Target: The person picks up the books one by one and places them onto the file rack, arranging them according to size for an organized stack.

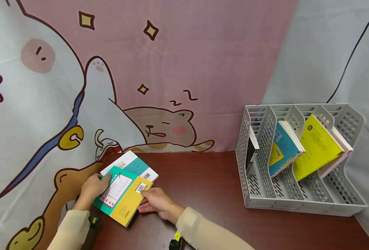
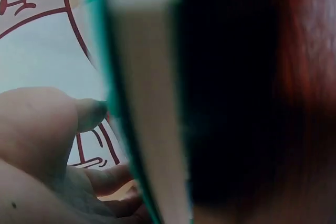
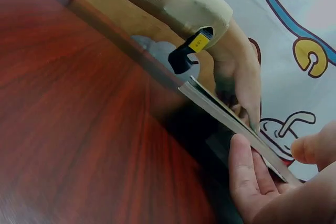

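A green and yellow book (image 1: 124,194) lies back cover up, tilted over a white and teal book (image 1: 140,166) that shows behind it. My left hand (image 1: 94,187) grips the green book's left edge, thumb on the cover. On the opposite edge my right hand (image 1: 159,203) pinches the yellow part, with the thumb above and the fingers below. In the right wrist view the book's page edge (image 3: 231,119) shows between both hands. The left wrist view has the page block (image 2: 149,98) close up and blurred, beside my left thumb.
A white slotted rack (image 1: 297,205) stands on the brown table (image 1: 209,180) at the right. Its compartments hold a dark book (image 1: 251,151), a blue book (image 1: 284,147), a yellow book (image 1: 318,147) and a pale pink one (image 1: 342,146). A cartoon-printed cloth (image 1: 219,69) hangs behind.
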Demonstrator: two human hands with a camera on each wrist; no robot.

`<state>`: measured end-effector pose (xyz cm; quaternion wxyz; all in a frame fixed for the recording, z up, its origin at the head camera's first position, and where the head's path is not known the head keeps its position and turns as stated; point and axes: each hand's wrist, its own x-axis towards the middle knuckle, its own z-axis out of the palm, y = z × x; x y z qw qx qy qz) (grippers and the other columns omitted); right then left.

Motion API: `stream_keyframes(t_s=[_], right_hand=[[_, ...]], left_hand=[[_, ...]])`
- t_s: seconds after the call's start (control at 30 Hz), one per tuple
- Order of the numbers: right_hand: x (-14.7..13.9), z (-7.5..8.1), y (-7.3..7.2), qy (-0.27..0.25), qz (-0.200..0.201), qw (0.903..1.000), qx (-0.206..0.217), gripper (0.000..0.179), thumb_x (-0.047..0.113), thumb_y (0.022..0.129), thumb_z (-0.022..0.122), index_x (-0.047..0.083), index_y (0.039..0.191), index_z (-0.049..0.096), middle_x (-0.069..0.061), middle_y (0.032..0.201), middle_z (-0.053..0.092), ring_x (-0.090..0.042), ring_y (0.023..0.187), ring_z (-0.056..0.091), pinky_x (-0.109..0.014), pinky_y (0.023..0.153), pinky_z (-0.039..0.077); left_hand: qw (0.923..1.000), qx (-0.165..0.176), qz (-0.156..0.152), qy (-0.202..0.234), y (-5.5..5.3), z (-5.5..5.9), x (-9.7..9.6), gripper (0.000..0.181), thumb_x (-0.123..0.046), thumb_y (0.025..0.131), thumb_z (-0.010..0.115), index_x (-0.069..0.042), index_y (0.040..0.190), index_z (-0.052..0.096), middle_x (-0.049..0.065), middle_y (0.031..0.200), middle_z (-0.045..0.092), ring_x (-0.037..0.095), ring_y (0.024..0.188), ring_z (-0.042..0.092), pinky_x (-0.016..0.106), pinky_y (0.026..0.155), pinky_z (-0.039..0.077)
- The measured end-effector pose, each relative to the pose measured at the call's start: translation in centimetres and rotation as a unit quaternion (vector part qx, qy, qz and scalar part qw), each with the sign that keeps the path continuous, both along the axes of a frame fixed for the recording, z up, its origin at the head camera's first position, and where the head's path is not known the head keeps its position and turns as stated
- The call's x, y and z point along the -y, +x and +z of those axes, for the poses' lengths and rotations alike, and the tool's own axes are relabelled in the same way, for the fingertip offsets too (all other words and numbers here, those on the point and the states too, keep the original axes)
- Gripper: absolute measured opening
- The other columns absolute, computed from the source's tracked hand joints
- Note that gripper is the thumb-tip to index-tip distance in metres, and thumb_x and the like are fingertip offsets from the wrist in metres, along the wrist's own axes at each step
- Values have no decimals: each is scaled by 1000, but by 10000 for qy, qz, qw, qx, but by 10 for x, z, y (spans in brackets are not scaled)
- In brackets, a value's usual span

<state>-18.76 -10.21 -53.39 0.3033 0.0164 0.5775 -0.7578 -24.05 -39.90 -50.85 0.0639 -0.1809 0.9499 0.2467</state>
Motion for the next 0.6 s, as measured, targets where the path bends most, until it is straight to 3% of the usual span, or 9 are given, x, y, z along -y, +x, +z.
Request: stream_keyframes(t_s=[0.13,0.27,0.43,0.6], right_hand=[[-8,4,-2,154,-70,9992,-372,26,26,110,65,2,121,68,-9,86,70,-16,66,71,-33,68,68],[-20,10,-6,209,-265,9977,-580,30,27,112,62,3,128,67,-8,87,74,-15,64,68,-30,64,65],[-44,16,-18,295,-662,9939,-836,37,30,113,59,3,137,66,-11,99,81,-15,71,74,-29,63,62],[-80,21,-30,522,-953,9887,-1033,38,34,115,56,3,134,67,-9,102,79,-15,81,75,-30,70,61]], left_hand=[[9997,13,64,217,4,3,-4,91,-65,113,41,18,150,45,38,126,61,48,107,58,54,87,54],[9989,86,-14,466,10,12,-10,97,-71,111,39,17,153,43,35,121,61,44,106,59,46,82,54],[9951,-132,-138,970,13,23,-27,84,-70,111,45,9,137,54,22,104,63,29,91,62,35,67,51],[9848,-226,-252,1703,17,35,-56,67,-63,112,52,2,123,60,11,94,65,19,76,64,33,61,54]])
